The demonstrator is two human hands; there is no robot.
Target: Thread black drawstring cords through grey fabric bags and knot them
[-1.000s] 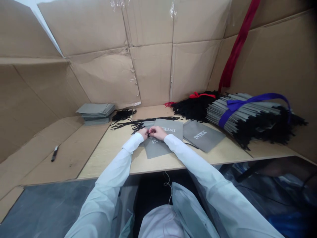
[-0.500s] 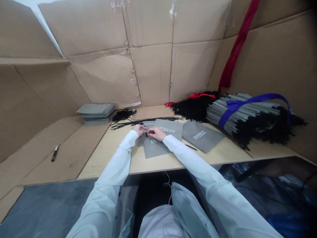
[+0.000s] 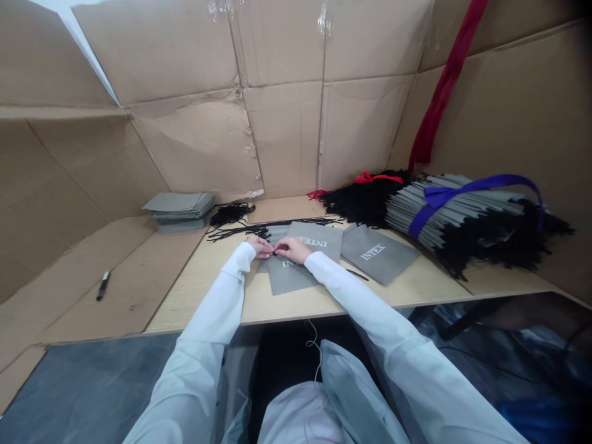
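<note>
Cardboard sheets (image 3: 282, 123) line the walls behind a pale wooden tabletop (image 3: 203, 290). On its right lies a large bundle of grey bags (image 3: 456, 213) bound with a purple strap (image 3: 476, 184), and a smaller grey stack (image 3: 179, 213) sits at its left, near loose black cords (image 3: 235, 231). Overlapping grey INTEK bags (image 3: 314, 243) lie beneath the left hand (image 3: 259, 246) and right hand (image 3: 292, 250), which meet above them, each grip closed, pinching a short black cord (image 3: 275, 251) between the fingertips.

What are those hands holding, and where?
The left hand and right hand pinch a black cord between their fingers, above a grey INTEK bag; exactly which part is hidden.
</note>
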